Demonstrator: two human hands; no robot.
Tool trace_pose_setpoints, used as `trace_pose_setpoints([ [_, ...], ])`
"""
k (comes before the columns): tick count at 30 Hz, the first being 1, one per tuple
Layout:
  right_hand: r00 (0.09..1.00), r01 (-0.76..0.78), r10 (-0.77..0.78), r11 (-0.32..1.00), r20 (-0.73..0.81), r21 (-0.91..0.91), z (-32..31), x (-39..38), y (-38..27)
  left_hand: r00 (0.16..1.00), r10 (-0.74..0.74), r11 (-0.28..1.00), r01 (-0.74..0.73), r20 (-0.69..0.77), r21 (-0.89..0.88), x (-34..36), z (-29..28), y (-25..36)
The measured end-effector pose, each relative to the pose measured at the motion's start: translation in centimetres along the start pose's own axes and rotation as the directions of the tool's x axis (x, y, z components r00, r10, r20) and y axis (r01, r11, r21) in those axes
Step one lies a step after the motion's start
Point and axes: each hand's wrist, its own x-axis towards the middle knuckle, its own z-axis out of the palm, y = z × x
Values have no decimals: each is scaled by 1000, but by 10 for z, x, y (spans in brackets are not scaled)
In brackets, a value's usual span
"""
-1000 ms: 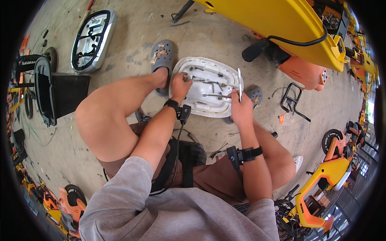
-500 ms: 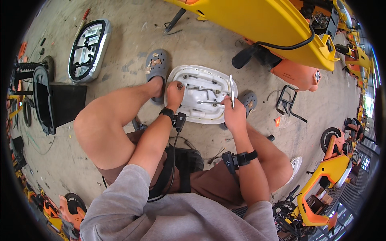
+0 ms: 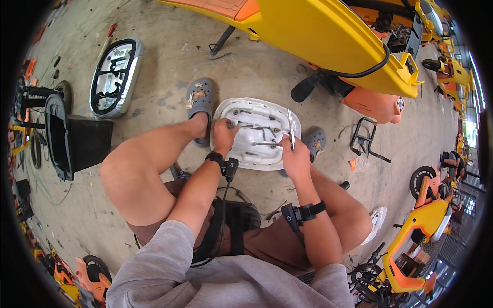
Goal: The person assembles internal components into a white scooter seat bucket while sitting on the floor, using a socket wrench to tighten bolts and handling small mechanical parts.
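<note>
A white moulded panel [image 3: 250, 160] with ribs, slots and small metal fittings lies between my feet, its rounded rim facing up. Over its left part is my left hand [image 3: 224, 136], fingers closed together near a small dark fitting; whatever they pinch is too small to make out. My right hand [image 3: 296, 156] is closed around a slim silver metal tool [image 3: 291, 126] at the panel's right side. The tool points up past my fingers, and its exact kind is unclear. A thin grey metal bar [image 3: 265, 145] reaches left from the same fingers across the panel.
A similar padded panel with a black rim [image 3: 93, 82] lies at the upper left, near a red-handled tool [image 3: 111, 30]. A black bin [image 3: 90, 143] stands at left. A yellow scooter body [image 3: 318, 36] overhangs the far side. A black metal frame [image 3: 363, 136] lies at right.
My view has tilted slightly, so the panel and both hands sit lower in the picture. Against the panel, the hands and silver tool stay in nearly the same places.
</note>
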Motion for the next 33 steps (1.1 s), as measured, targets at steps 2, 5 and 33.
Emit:
trace_pose_setpoints([
  [2, 1000, -2, 2, 1000, 9, -4, -2, -1, -1, 999, 23, 1000, -24, -37, -11, 0, 3, -6],
  [5, 1000, 16, -16, 1000, 14, -1, -1, -2, -6, 988, 137, 991, -136, -76, 16, 4, 5, -18],
  [33, 1000, -21, 21, 999, 21, 32, 13, -7, -19, 990, -131, 990, 133, 45, -39, -7, 2, -8],
])
